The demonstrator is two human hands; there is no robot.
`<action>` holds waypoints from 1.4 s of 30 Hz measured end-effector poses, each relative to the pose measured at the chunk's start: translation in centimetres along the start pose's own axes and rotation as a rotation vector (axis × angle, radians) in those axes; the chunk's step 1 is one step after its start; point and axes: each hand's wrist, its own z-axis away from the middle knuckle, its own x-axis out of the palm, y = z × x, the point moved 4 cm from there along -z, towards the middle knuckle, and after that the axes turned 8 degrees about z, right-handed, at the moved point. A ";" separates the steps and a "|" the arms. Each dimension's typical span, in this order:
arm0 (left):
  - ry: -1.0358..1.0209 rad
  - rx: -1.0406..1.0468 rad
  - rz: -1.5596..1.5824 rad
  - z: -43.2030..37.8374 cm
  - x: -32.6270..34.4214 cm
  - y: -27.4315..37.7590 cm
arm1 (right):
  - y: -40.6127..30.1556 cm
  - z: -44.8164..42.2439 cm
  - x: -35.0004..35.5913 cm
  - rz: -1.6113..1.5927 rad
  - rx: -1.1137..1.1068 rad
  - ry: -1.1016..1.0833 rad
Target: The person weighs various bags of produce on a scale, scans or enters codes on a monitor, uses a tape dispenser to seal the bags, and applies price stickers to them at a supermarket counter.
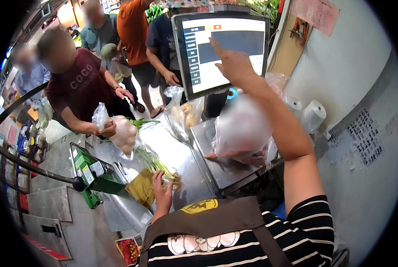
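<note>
My right hand (234, 63) reaches up with its index finger on or just before the touchscreen (225, 50) and holds nothing. Low in front of me, my left hand (162, 190) is beside the roots of a bunch of green onions (155, 163); whether it grips them I cannot tell. A folded yellow-brown cloth (141, 188) lies at its left. On the metal scale plate (225, 175) rests a clear plastic bag (244, 130) with reddish contents, partly blurred. Bags with pale yellow produce (188, 113) stand behind the plate's left edge.
A green bag-sealing device (97, 173) stands at the counter's left. Across the counter, a person in a maroon shirt (82, 83) holds a bag of pale round items (123, 133). Other people stand behind. Plastic bag rolls (314, 111) are by the right wall. A black curved rail (35, 168) runs left.
</note>
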 end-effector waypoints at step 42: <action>-0.294 0.225 1.216 -11.2 6.8 14.8 | 7.2 31.3 13.4 -0.451 0.808 -0.174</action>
